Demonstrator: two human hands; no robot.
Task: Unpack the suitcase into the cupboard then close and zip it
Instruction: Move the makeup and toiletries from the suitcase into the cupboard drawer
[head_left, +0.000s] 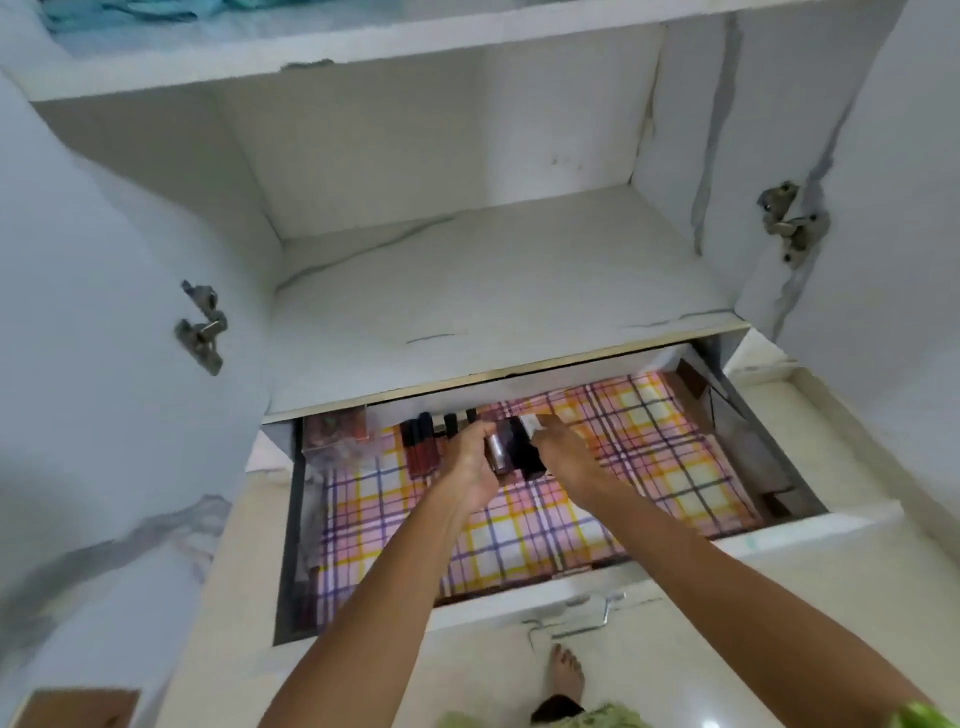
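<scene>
Head view: both hands (470, 457) (563, 447) hold dark glossy tubes (514, 449).

Small dark cosmetic containers (514, 452) (one silvery) held upright over the open cupboard drawer (519, 525).

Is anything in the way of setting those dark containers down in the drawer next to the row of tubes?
Nothing visible. Both hands hold the dark containers just above the checked liner, right of the tubes.
</scene>
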